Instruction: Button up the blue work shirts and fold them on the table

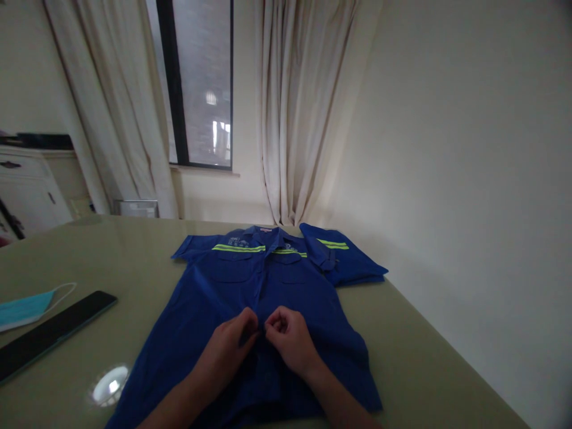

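Observation:
A blue short-sleeved work shirt (304,292) lies front up on the table, collar away from me, with a yellow-green reflective stripe across the chest. Both my hands are over the front placket in its lower half. My left hand (235,336) is pinched, its thumb and forefinger on the cloth at the placket. Just to the right, my right hand (290,336) has its fingers curled and the fingertips together at the same front edge. The fingertips of the two hands are close but apart. Whatever small part of the placket they grip is too dark to make out.
A folded blue garment (357,259) with reflective stripes lies beside the shirt's right sleeve, near the wall. On the left of the glossy table (147,262) are a blue face mask (27,308) and a long dark flat object (58,330). Curtains (295,107) hang behind.

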The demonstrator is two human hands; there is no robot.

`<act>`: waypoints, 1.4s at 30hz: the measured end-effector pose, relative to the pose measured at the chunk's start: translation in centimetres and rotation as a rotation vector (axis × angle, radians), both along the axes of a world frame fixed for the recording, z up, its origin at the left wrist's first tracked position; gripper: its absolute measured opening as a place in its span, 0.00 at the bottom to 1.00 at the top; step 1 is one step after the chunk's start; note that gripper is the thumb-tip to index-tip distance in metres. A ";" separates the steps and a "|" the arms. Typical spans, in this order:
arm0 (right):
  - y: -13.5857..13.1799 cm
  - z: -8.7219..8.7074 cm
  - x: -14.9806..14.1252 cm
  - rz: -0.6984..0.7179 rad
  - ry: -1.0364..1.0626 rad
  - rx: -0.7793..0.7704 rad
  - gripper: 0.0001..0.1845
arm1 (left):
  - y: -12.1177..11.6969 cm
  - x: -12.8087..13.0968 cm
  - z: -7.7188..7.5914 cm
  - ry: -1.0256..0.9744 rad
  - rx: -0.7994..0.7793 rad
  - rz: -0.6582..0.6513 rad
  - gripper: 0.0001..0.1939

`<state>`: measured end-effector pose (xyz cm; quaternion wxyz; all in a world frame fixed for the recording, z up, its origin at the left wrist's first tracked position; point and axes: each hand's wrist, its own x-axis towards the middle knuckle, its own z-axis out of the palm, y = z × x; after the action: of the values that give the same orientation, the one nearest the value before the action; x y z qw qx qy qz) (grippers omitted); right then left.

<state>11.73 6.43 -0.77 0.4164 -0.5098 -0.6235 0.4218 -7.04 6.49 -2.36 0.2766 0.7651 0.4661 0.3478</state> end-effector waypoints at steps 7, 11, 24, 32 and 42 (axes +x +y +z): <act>0.6 -0.8 0.6 0.057 -0.090 -0.078 0.05 | -0.1 -0.3 0.2 0.380 0.255 -0.112 0.13; -0.1 -0.1 0.5 -0.003 -0.249 0.148 0.07 | 0.6 -0.4 -0.2 0.320 0.219 -0.006 0.18; 1.3 1.7 -2.4 -0.147 -0.863 0.099 0.16 | -0.5 0.1 -1.5 0.642 0.218 0.151 0.28; 1.9 1.3 -1.6 -0.137 -0.813 0.056 0.19 | 1.9 2.7 3.3 0.818 0.134 0.351 0.17; 2.0 1.2 -1.3 -0.238 -0.751 0.089 0.09 | 4.0 2.0 1.2 0.595 0.213 0.312 0.11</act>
<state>10.47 8.41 0.41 0.2269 -0.6789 -0.6866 0.1274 -5.07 10.46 -1.13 -0.0093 0.7769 0.5987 0.1946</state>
